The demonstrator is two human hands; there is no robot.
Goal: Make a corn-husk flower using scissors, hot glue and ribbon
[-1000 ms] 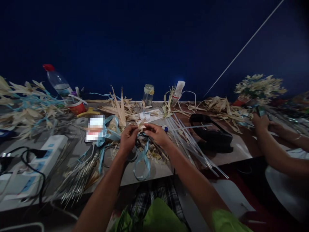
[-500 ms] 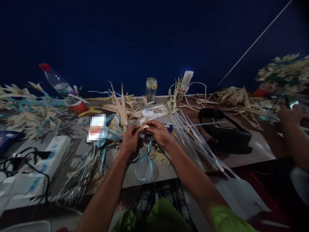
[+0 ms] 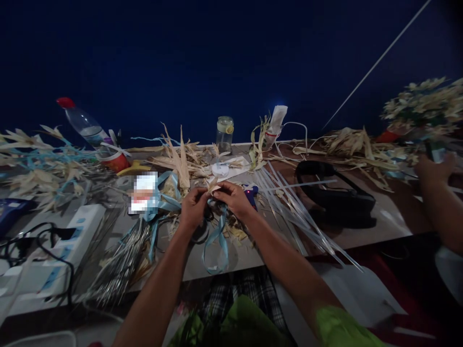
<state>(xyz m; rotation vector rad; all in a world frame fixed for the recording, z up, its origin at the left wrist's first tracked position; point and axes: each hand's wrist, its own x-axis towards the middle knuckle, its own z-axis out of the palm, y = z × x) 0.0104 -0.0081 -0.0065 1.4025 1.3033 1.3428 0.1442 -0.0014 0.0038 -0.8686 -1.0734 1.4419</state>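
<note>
My left hand [image 3: 193,208] and my right hand [image 3: 234,198] meet over the middle of the table, fingertips pinched on a small pale piece of dried corn husk [image 3: 214,188]. A light blue ribbon [image 3: 221,246] hangs in a loop below my fingers onto the table; whether it joins the husk is hidden. Beyond my hands lies a heap of dry husks [image 3: 184,166]. More blue ribbon [image 3: 170,202] lies to the left of my left hand. Beside my right hand is a dark blue tool with a small red light [image 3: 250,196], partly covered.
Left are a power strip [image 3: 77,241], a bundle of thin wires [image 3: 125,255] and a tilted bottle [image 3: 85,125]. A glass jar [image 3: 224,135] stands behind. Clear plastic sticks [image 3: 300,217] and a black headband-like object [image 3: 334,197] lie right, near another person's hand [image 3: 434,171].
The husk piece stays pinched between both hands, its tip raised slightly. The whole view has shifted a little; otherwise the table looks the same.
</note>
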